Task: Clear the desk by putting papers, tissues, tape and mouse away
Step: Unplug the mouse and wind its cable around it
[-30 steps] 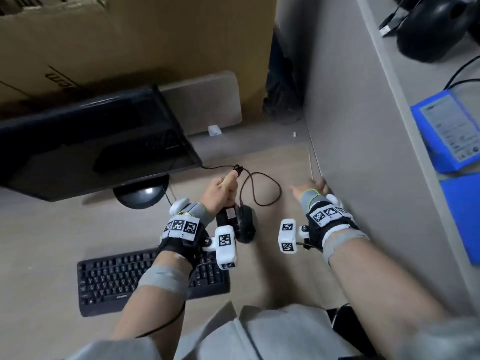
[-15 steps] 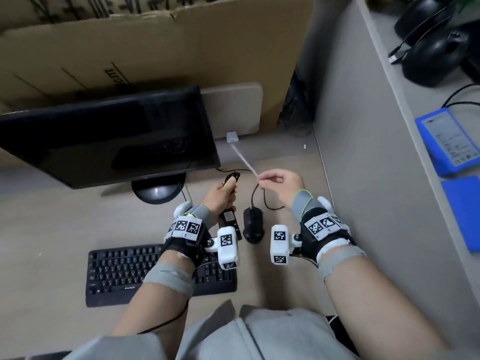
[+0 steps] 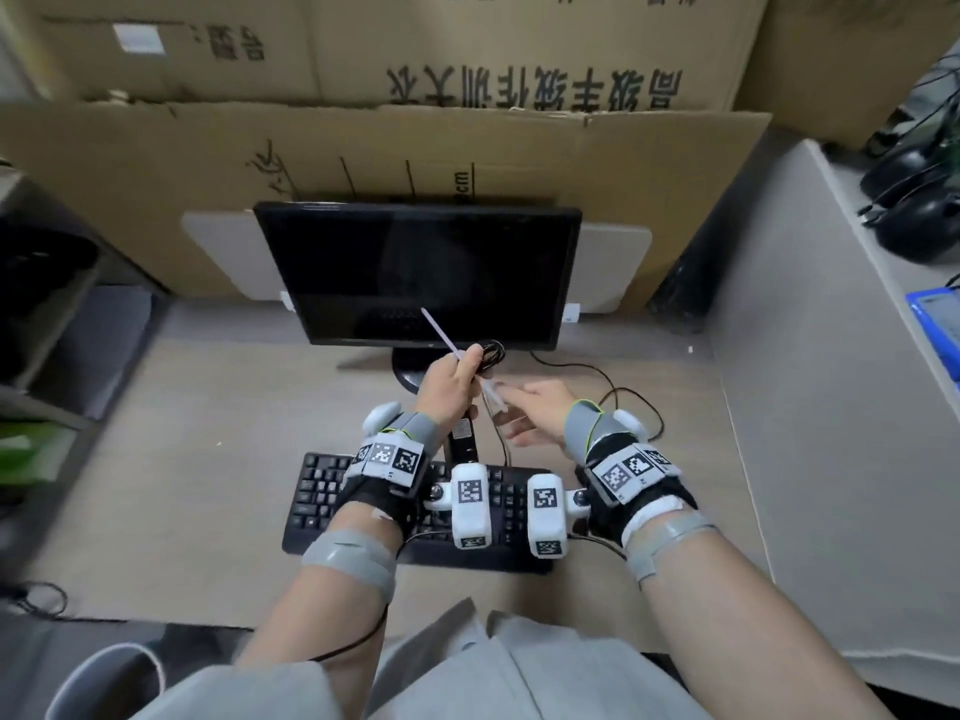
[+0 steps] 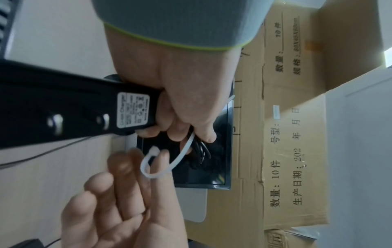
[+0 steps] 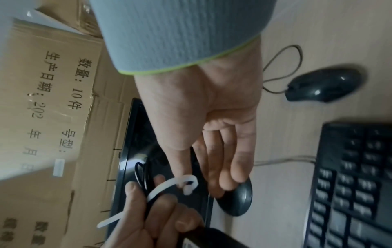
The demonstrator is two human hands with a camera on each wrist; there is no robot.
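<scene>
mouse (image 5: 324,85) on desk, well right of both hands

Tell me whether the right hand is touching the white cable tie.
Touching. The left wrist view shows the cable tie looped around a finger of the right hand.

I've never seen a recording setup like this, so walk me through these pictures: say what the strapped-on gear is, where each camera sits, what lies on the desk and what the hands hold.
No machine here: a person wears white tracker blocks and small cameras on both wrists, plus a head camera. The wide picture looks down from the head; the two close ones look along each hand.

On the desk stand a monitor and a keyboard; a black mouse lies near it.

The left hand grips a black power adapter, a coil of black cable and a white zip tie. The right hand, fingers mostly straight, bends the tie's free end into a loop, probably to bind the cable.
</scene>
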